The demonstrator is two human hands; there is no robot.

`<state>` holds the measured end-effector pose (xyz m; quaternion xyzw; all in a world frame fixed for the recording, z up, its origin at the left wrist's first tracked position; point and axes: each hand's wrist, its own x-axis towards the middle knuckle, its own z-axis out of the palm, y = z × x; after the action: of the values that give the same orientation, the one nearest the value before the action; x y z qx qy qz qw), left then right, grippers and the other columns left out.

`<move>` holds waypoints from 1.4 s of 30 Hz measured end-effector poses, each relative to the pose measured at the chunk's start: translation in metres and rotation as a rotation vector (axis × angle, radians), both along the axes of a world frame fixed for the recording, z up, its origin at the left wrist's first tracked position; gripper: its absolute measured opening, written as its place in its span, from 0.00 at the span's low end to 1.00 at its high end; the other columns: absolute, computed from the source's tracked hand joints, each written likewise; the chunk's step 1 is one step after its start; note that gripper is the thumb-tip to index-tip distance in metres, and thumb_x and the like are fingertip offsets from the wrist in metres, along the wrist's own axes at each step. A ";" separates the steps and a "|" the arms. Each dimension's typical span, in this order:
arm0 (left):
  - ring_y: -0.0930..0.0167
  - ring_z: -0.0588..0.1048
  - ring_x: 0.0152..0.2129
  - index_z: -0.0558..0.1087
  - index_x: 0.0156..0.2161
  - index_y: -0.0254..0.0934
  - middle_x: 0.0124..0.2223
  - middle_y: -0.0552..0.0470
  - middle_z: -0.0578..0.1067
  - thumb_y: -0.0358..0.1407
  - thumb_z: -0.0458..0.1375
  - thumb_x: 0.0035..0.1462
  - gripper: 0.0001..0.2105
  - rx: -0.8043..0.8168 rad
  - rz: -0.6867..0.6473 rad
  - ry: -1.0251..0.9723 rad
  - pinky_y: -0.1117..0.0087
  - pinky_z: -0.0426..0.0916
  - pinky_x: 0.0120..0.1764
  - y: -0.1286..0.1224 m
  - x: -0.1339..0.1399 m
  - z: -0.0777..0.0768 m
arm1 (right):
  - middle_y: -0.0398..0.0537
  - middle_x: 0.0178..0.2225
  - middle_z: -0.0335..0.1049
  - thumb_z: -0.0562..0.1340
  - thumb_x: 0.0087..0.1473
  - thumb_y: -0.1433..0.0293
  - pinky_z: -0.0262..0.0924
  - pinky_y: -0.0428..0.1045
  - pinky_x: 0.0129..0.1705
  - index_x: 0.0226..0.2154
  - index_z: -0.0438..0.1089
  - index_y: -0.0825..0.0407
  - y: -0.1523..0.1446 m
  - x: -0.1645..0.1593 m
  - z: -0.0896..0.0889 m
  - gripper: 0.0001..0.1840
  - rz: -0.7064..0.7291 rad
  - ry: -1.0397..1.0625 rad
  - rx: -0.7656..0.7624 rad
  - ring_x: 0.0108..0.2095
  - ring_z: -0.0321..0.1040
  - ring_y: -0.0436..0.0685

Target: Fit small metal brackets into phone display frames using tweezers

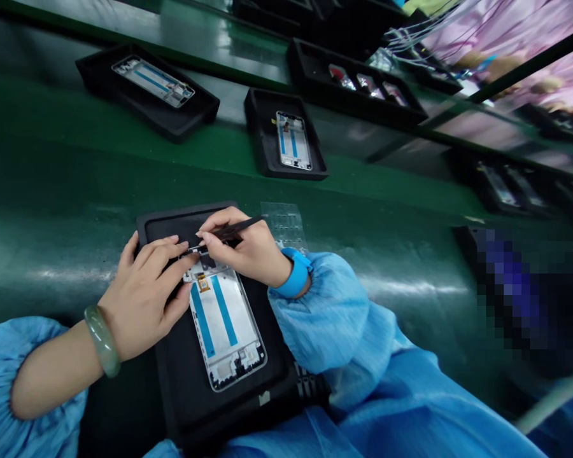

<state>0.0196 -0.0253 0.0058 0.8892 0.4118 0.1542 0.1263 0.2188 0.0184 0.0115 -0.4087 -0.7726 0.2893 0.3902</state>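
Observation:
A phone frame (226, 324) with two blue adhesive strips and a small orange flex cable (203, 284) lies in a black foam tray (172, 388). Pinched in my right hand (248, 245) are black tweezers (236, 228), whose tip points at the frame's upper end. My left hand (148, 289) rests over the frame's upper left edge, fingers stretched out and fingertips near the tweezer tip. The exact spot under the fingertips is partly covered. A clear plastic sheet (286, 222) with small outlined pieces lies just beyond my right wrist.
Two more black trays (172, 127) (296, 170) with phone frames stand farther back on the green bench (76, 152). A long black tray (363, 105) holds several small parts. Along the right lie other trays with phone parts (501, 184). Blurred pink clothing of people shows at upper right.

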 end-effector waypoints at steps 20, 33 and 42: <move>0.57 0.65 0.53 0.68 0.49 0.39 0.50 0.44 0.71 0.36 0.50 0.58 0.14 -0.002 0.012 -0.017 0.42 0.52 0.56 -0.001 0.000 -0.001 | 0.46 0.34 0.71 0.54 0.54 0.73 0.63 0.46 0.34 0.36 0.64 0.53 0.004 -0.010 0.012 0.07 0.137 -0.358 0.106 0.33 0.68 0.50; 0.58 0.63 0.55 0.65 0.53 0.40 0.52 0.44 0.70 0.35 0.50 0.59 0.16 -0.010 0.008 -0.005 0.42 0.51 0.56 -0.002 0.000 -0.001 | 0.43 0.32 0.71 0.59 0.52 0.71 0.64 0.43 0.34 0.33 0.66 0.53 0.002 -0.004 -0.003 0.03 -0.030 -0.066 -0.055 0.30 0.68 0.46; 0.60 0.62 0.55 0.64 0.53 0.40 0.51 0.45 0.69 0.35 0.49 0.60 0.15 -0.001 0.006 0.010 0.43 0.51 0.56 -0.002 0.000 -0.002 | 0.44 0.33 0.70 0.59 0.53 0.70 0.64 0.43 0.35 0.34 0.65 0.54 0.002 -0.005 -0.002 0.05 -0.014 -0.040 -0.106 0.31 0.68 0.47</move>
<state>0.0198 -0.0275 0.0036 0.8886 0.4153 0.1498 0.1244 0.2141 0.0205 0.0090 -0.4399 -0.7610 0.3188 0.3545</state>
